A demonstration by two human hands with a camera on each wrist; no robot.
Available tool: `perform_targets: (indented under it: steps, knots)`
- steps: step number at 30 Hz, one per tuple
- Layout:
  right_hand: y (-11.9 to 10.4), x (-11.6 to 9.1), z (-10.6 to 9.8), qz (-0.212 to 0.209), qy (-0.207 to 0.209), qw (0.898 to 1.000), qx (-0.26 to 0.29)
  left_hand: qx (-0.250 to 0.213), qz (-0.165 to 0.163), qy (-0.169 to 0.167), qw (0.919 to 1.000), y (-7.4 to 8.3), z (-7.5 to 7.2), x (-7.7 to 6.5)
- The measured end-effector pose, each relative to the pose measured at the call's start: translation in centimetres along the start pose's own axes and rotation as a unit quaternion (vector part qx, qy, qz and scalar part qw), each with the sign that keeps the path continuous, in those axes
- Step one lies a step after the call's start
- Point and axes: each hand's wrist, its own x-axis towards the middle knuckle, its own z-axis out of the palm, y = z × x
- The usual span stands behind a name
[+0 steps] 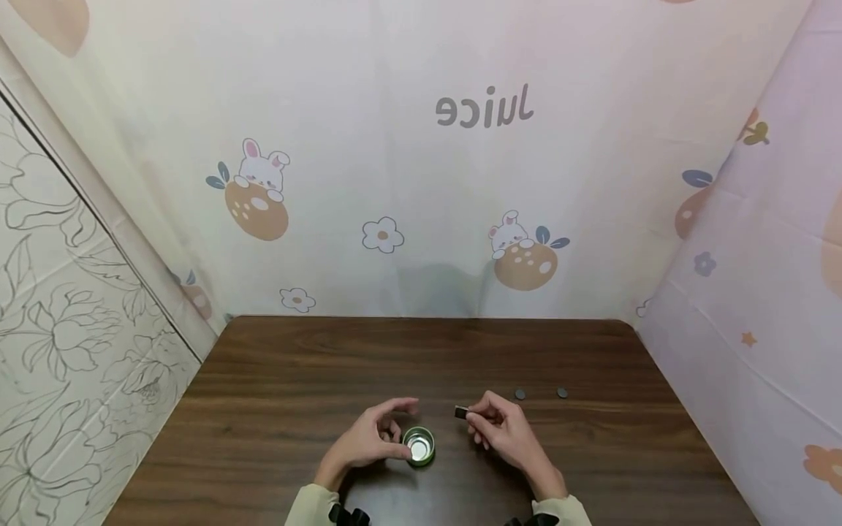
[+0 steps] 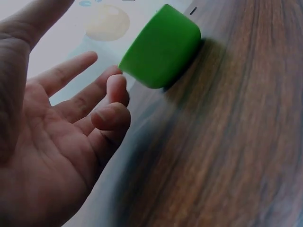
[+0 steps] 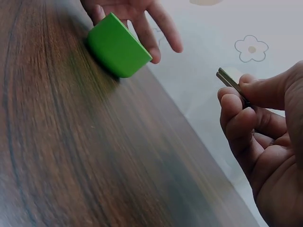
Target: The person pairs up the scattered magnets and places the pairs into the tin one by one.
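A small round green tin point(image 1: 431, 447) with a shiny silver inside stands upright on the table, its mouth facing up. My left hand point(image 1: 368, 440) is at its left side, fingers loosely bent and the thumb over the near-left rim; whether the thumb touches it, I cannot tell. In the left wrist view, the green wall of the tin point(image 2: 163, 47) lies beyond the fingertips. My right hand point(image 1: 506, 435) pinches a small, flat, dark rectangular piece point(image 1: 462, 413) between thumb and fingers, above the table right of the tin. Edge-on in the right wrist view, that piece point(image 3: 228, 78) shows thin metallic layers.
Two small dark round discs point(image 1: 520, 394) lie on the brown wooden table point(image 1: 316, 358) beyond my right hand. A pale printed curtain point(image 1: 421, 168) hangs along the table's back edge, with more cloth on both sides.
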Motion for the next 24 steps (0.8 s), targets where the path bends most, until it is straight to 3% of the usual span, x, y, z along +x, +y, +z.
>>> perform_targets:
  steps: [11, 18, 24]
  knots:
    - [0.3, 0.1, 1.0, 0.007, -0.023, 1.0, 0.012, -0.053, -0.049, -0.049, 0.9962, -0.9, -0.2, -0.1]
    - [0.4, 0.2, 1.6, 0.009, -0.035, 0.999, 0.015, 0.008, -0.04, -0.055, 0.9977, -0.7, 0.1, 0.2]
    - [0.6, 0.1, 2.3, -0.002, -0.047, 0.999, 0.019, 0.046, -0.056, -0.049, 0.9962, -0.9, 0.4, 0.4]
